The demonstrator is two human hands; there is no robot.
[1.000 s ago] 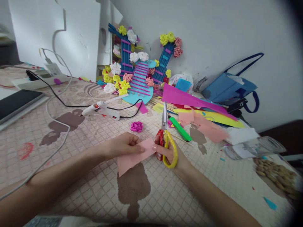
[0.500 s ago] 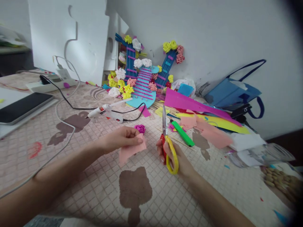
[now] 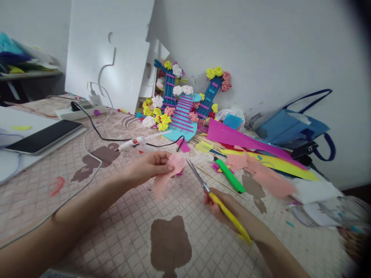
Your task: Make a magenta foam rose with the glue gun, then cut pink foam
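Observation:
My left hand [image 3: 156, 166] pinches a piece of thin pink paper [image 3: 177, 161], whose upper end looks rounded while a strip hangs below the fingers. Just right of it, my right hand [image 3: 218, 206] grips scissors [image 3: 199, 175] with red and yellow handles. Their blades point up and left at the paper, nearly together, with a small gap between the tips and its edge. Behind the pink paper, a magenta paper flower [image 3: 180, 172] is mostly hidden. A white glue gun [image 3: 136, 143] lies on the patterned tablecloth beyond my left hand.
A green cutter [image 3: 230, 175] lies right of the scissors, near pink paper sheets [image 3: 263, 173] and a magenta sheet [image 3: 240, 141]. At the back stands a blue craft piece [image 3: 185, 116] with paper flowers. A tablet-like device [image 3: 43, 137] and a white cable [image 3: 87, 154] are left.
The scissors have tilted from nearly upright to pointing left, their tips now close to the pink paper. My left hand has turned the paper so a rounded end shows. The view has shifted slightly.

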